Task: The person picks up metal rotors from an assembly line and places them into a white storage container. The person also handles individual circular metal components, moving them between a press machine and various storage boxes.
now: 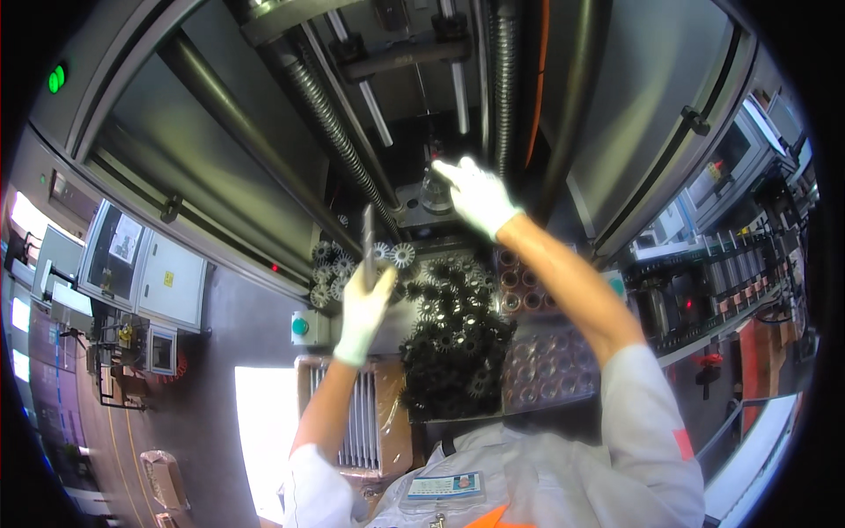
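Observation:
My left hand (pixel 365 312), in a white glove, is closed round a slim grey metal shaft (pixel 369 242). The shaft points upward, just left of the press's middle. Farther in, my gloved right hand (pixel 480 201) reaches between the press columns. Its fingertips are drawn together at the top of a shiny round metal piece (pixel 435 194) on the press base (pixel 407 211); what they pinch is too small to make out. Silver toothed metal cores (pixel 339 268) stand beside my left hand. Darker toothed cores (pixel 453 326) are heaped between my forearms.
Trays of copper-coloured rings (pixel 546 370) lie under my right arm. A plastic-lined carton (pixel 393 422) of metal shafts sits at lower left, near a green button box (pixel 304 326). Steel columns (pixel 255 136) and coiled springs (pixel 330 128) flank the press opening.

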`<action>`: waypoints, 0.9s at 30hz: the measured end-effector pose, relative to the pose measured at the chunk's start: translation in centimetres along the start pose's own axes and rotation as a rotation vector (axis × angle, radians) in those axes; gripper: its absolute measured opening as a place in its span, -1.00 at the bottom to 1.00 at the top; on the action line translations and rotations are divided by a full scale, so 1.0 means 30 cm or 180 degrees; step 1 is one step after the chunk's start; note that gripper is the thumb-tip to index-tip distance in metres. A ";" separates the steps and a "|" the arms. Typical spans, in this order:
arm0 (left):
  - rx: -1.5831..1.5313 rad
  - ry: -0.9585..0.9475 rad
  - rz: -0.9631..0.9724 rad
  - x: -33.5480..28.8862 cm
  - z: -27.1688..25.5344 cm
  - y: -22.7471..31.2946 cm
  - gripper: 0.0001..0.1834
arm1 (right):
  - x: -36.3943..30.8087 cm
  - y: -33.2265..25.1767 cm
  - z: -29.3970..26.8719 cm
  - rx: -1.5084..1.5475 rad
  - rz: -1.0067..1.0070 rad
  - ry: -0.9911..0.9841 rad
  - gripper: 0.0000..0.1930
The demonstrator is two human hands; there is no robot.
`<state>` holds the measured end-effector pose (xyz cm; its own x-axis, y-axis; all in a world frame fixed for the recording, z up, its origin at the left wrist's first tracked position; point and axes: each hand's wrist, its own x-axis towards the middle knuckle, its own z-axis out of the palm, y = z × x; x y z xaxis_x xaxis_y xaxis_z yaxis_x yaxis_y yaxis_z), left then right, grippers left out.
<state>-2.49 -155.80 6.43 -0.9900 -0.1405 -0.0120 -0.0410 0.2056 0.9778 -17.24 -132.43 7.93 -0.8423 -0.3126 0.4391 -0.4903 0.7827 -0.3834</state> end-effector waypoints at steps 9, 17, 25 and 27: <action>0.0538 0.0108 0.2057 0.503 0.325 0.335 -0.57 | -0.767 0.188 -0.286 0.0279 -0.0069 0.0049 -0.71; -0.0775 -0.0029 0.1708 0.939 0.291 0.272 -0.75 | -1.230 0.227 -0.488 0.0322 0.1488 -0.0252 -0.71; -0.0906 -0.0035 0.1077 0.836 0.273 0.447 -0.69 | -1.206 0.294 -0.566 0.0584 0.1516 0.0433 -0.73; 0.1081 0.0056 0.1897 0.834 0.132 0.453 -0.55 | -1.082 0.300 -0.599 0.0587 0.1198 0.0862 -0.69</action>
<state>-28.36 -152.70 18.61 -0.8545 0.0758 0.5138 0.4671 0.5446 0.6966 9.71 -105.57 4.82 -0.8922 0.1435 0.4283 -0.2154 0.6984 -0.6826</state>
